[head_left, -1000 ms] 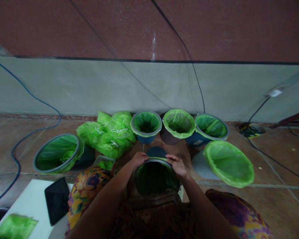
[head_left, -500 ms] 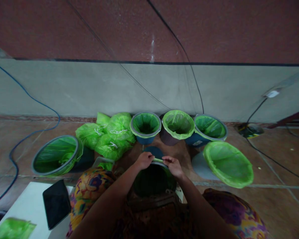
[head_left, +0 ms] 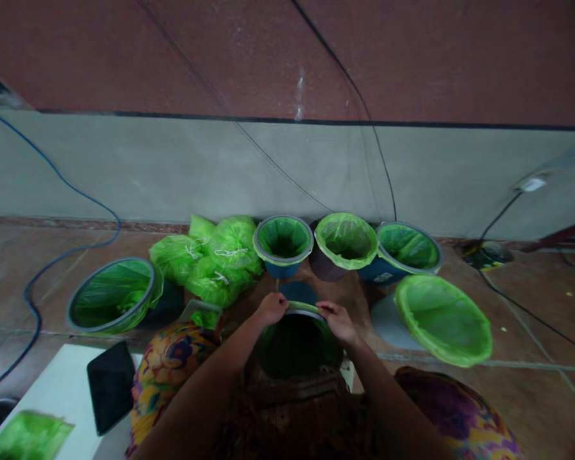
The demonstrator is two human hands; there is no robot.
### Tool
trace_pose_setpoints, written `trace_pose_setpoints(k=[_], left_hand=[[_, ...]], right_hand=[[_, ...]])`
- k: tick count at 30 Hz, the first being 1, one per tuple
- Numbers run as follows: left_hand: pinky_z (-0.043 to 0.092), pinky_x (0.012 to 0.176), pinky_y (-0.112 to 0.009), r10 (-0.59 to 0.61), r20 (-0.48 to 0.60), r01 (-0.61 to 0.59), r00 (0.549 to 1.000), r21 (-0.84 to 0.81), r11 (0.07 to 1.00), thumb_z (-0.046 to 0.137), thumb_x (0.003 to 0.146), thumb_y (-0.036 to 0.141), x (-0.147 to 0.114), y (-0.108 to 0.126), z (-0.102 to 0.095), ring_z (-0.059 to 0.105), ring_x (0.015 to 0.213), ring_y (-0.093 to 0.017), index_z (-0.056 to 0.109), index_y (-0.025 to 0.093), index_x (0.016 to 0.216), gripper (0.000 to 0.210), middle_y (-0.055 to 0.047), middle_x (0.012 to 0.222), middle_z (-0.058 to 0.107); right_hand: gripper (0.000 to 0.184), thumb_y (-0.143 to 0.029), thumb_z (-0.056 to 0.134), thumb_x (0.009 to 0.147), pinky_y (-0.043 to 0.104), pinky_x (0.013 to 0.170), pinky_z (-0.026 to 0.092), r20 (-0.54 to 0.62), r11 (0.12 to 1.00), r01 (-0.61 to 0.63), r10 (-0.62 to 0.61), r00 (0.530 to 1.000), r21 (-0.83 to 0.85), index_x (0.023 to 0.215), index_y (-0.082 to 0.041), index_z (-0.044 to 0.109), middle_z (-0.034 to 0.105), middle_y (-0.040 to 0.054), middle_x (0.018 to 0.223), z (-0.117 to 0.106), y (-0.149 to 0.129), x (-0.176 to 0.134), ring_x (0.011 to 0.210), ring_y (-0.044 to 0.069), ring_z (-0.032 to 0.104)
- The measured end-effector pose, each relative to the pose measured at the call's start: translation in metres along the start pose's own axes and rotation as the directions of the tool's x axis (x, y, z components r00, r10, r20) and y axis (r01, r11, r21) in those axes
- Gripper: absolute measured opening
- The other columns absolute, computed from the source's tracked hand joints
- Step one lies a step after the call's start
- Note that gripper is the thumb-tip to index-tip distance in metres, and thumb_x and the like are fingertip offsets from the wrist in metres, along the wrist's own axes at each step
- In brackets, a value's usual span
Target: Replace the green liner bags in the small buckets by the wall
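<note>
A dark bucket (head_left: 299,351) stands between my knees, its inside in deep shadow. A pale green plastic bag liner (head_left: 301,306) shows as a strip folded over its far rim. My left hand (head_left: 272,309) pinches the liner's edge left of the middle of that rim. On the other side, my right hand (head_left: 338,321) grips the same edge between thumb and fingers. Most of the liner inside is too dark to make out. Just beyond my hands is a blue rounded part (head_left: 298,292) at the bucket's far side.
Several lined buckets stand around: a blue one (head_left: 283,268), a brown one (head_left: 333,267) and a grey one (head_left: 391,324) among them. Tied green bags (head_left: 223,281) lean by the wall. At left are a white table (head_left: 69,383), a black tablet (head_left: 110,386) and a blue hose (head_left: 31,300).
My hands have slid apart along the far rim, left hand leftward and right hand rightward, baring more of the liner strip between them. The whole view has shifted slightly.
</note>
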State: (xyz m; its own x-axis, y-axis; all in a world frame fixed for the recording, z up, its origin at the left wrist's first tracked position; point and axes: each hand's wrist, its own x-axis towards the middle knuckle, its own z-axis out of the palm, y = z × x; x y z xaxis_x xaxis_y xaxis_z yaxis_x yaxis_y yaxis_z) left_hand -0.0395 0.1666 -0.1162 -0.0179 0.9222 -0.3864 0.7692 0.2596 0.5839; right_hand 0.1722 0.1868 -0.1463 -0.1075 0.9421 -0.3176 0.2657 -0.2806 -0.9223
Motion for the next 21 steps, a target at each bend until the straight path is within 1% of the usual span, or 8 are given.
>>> trace_pose_setpoints(k=[3,6,8,11,14,16,18,21], left_hand=[[0.043,0.070,-0.025,0.003,-0.003,-0.003,1.000,0.003,1.000,0.050,0.086,0.023,0.001,0.002,0.002,0.063,0.075,-0.016,0.073,0.013,0.083,0.026,-0.008,0.083,0.072],[0.044,0.073,-0.025,0.012,-0.006,-0.012,1.000,0.003,1.000,0.050,0.086,0.023,0.003,0.003,0.003,0.064,0.078,-0.017,0.073,0.013,0.086,0.025,-0.008,0.085,0.073],[0.045,0.074,-0.025,0.016,-0.009,-0.016,1.000,0.003,1.000,0.049,0.086,0.023,0.004,0.004,0.003,0.064,0.080,-0.017,0.073,0.014,0.088,0.026,-0.008,0.086,0.073],[0.045,0.074,-0.025,0.020,-0.012,-0.020,1.000,-0.018,1.000,0.050,0.086,0.024,0.005,0.003,0.002,0.065,0.081,-0.017,0.074,0.014,0.090,0.026,-0.008,0.088,0.073],[0.045,0.074,-0.025,0.014,-0.020,-0.015,1.000,-0.047,0.999,0.050,0.087,0.026,0.005,0.000,0.001,0.065,0.081,-0.017,0.074,0.014,0.090,0.028,-0.008,0.089,0.073],[0.045,0.073,-0.025,-0.010,-0.037,0.008,0.999,-0.067,0.998,0.050,0.087,0.031,0.005,-0.003,-0.001,0.064,0.079,-0.017,0.074,0.014,0.089,0.029,-0.008,0.086,0.073],[0.044,0.072,-0.025,-0.040,-0.047,0.036,0.998,-0.091,0.995,0.051,0.087,0.034,0.006,-0.007,-0.003,0.063,0.077,-0.017,0.074,0.014,0.087,0.030,-0.006,0.083,0.072],[0.043,0.068,-0.023,-0.072,-0.037,0.067,0.997,-0.103,0.992,0.049,0.086,0.028,0.007,-0.011,-0.004,0.061,0.074,-0.015,0.073,0.014,0.083,0.028,-0.004,0.078,0.070]], right_hand=[[0.026,-0.038,0.069,0.061,0.036,0.079,0.049,0.099,1.000,0.006,-0.007,0.995,0.010,0.080,-0.020,0.074,0.074,0.0057,0.083,0.006,-0.004,-0.003,0.080,0.023,0.066],[0.027,-0.037,0.070,0.060,0.034,0.076,0.049,0.136,0.999,-0.015,0.009,0.991,0.044,0.080,-0.020,0.074,0.074,0.0042,0.081,0.009,-0.006,-0.006,0.076,0.021,0.066],[0.026,-0.037,0.070,0.060,0.033,0.073,0.050,0.112,0.998,-0.029,0.024,0.993,0.048,0.080,-0.020,0.074,0.074,0.0036,0.079,0.009,-0.006,-0.005,0.074,0.020,0.065],[0.025,-0.036,0.070,0.058,0.034,0.071,0.050,0.029,0.997,-0.051,0.049,0.998,0.062,0.076,-0.020,0.074,0.074,0.0041,0.077,0.005,-0.003,-0.002,0.073,0.021,0.065],[0.025,-0.038,0.071,0.054,0.034,0.068,0.050,-0.074,0.988,-0.082,0.092,0.993,0.128,0.072,-0.020,0.073,0.074,0.0053,0.074,-0.002,0.005,0.004,0.070,0.022,0.065],[0.027,-0.039,0.072,0.052,0.034,0.066,0.050,-0.125,0.978,-0.097,0.121,0.985,0.182,0.071,-0.020,0.073,0.073,0.0058,0.073,-0.006,0.011,0.008,0.069,0.023,0.065],[0.028,-0.041,0.073,0.051,0.035,0.066,0.050,-0.153,0.971,-0.109,0.143,0.978,0.214,0.070,-0.020,0.072,0.073,0.0062,0.074,-0.009,0.016,0.010,0.069,0.024,0.066],[0.028,-0.042,0.072,0.051,0.035,0.068,0.050,-0.150,0.973,-0.118,0.150,0.977,0.200,0.070,-0.021,0.073,0.074,0.0059,0.075,-0.010,0.017,0.010,0.071,0.024,0.066]])
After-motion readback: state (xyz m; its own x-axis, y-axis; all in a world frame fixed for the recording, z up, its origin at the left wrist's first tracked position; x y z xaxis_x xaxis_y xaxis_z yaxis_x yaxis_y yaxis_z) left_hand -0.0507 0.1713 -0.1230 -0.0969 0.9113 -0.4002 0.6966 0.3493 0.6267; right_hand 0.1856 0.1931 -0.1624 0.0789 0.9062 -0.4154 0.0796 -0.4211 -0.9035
